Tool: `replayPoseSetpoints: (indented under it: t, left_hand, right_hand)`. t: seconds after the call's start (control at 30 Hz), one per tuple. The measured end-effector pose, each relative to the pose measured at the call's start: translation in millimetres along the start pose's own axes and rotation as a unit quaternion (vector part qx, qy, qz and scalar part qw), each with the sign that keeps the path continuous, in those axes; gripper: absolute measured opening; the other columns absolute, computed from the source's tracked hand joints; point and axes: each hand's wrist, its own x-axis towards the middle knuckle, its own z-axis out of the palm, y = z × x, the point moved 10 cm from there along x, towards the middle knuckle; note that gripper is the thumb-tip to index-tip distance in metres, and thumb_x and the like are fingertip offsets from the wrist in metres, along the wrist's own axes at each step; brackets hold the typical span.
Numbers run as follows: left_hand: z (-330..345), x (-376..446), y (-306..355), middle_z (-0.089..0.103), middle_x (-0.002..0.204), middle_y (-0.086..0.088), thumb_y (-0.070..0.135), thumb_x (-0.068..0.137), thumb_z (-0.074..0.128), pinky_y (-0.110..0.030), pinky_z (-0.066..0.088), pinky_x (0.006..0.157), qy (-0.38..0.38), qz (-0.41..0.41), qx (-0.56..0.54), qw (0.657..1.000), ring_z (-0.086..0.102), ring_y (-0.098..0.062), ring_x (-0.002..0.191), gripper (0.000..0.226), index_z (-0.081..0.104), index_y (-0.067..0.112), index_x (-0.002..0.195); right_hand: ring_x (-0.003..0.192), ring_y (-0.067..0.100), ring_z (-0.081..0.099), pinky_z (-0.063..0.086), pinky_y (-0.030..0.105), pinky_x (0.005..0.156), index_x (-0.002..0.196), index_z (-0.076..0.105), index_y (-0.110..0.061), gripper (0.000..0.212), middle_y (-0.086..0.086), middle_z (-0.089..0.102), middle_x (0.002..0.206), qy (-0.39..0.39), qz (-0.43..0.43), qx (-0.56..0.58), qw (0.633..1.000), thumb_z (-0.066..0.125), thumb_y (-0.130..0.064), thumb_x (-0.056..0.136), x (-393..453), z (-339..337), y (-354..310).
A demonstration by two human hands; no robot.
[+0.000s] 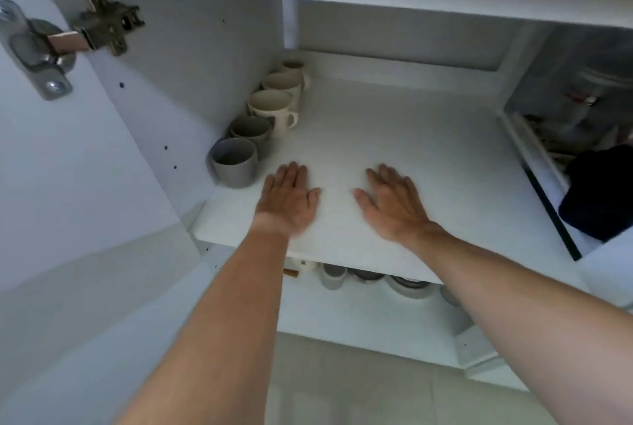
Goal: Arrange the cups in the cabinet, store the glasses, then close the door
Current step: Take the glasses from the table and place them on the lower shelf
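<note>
Both my hands lie flat, palms down, on the white cabinet shelf (pixel 411 157) near its front edge. My left hand (pixel 287 200) is just right of the nearest grey cup (pixel 234 160), not touching it. My right hand (pixel 394 202) is a short way to the right; neither holds anything. Several cups stand in a row along the left wall: two grey ones in front, then a cream mug (pixel 272 111) and more cream mugs (pixel 284 83) behind it. No glasses are visible on this shelf.
The open cabinet door (pixel 68 167) hangs at the left with its metal hinge (pixel 68 37). Below the shelf, more crockery (pixel 370 280) sits on a lower shelf. At the right a neighbouring compartment holds a dark blue object (pixel 603 191) and cluttered items.
</note>
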Motion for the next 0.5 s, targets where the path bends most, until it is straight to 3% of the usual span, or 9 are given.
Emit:
replayPoseSetpoints:
  t: [0.2, 0.3, 0.4, 0.5]
  left_hand:
    - [17, -77, 19, -0.012, 0.163, -0.007, 0.037, 0.102, 0.020, -0.042, -0.001, 0.122, -0.087, -0.072, 0.016, 0.994, -0.010, -0.024, 0.150, 0.063, -0.006, 0.012, 0.154]
    - [14, -134, 41, -0.010, 0.163, -0.008, 0.031, 0.104, 0.018, -0.040, -0.001, 0.122, -0.146, -0.065, 0.006, 0.987, -0.008, -0.022, 0.150, 0.059, -0.003, 0.008, 0.154]
    - [-14, -191, 63, -0.004, 0.163, -0.011, 0.029, 0.104, 0.019, -0.040, 0.001, 0.122, -0.187, -0.063, 0.012, 0.980, -0.003, -0.024, 0.150, 0.058, 0.000, 0.005, 0.153]
    - [-68, -239, 83, 0.001, 0.163, -0.013, 0.027, 0.103, 0.021, -0.041, 0.003, 0.122, -0.205, -0.055, -0.004, 0.977, 0.001, -0.026, 0.150, 0.057, 0.002, 0.005, 0.153]
  right_hand:
    - [0.154, 0.027, 0.000, -0.001, 0.046, 0.124, 0.157, 0.012, -0.013, 0.066, 0.013, 0.005, 0.166, -0.055, 0.070, 0.012, 0.996, 0.027, -0.046, 0.102, -101, 3, -3]
    - [0.154, 0.026, -0.006, -0.005, 0.044, 0.124, 0.158, 0.004, -0.014, 0.065, 0.011, -0.004, 0.166, -0.148, 0.092, 0.025, 0.984, 0.023, -0.045, 0.103, -156, -1, -12]
    - [0.154, 0.026, -0.007, -0.005, 0.045, 0.124, 0.158, 0.000, -0.013, 0.064, 0.011, -0.007, 0.166, -0.220, 0.122, 0.011, 0.968, 0.018, -0.044, 0.104, -207, -33, -16]
    - [0.154, 0.027, -0.004, -0.003, 0.046, 0.124, 0.158, 0.004, -0.014, 0.065, 0.012, -0.003, 0.166, -0.241, 0.146, 0.025, 0.959, 0.022, -0.045, 0.104, -248, -93, -25]
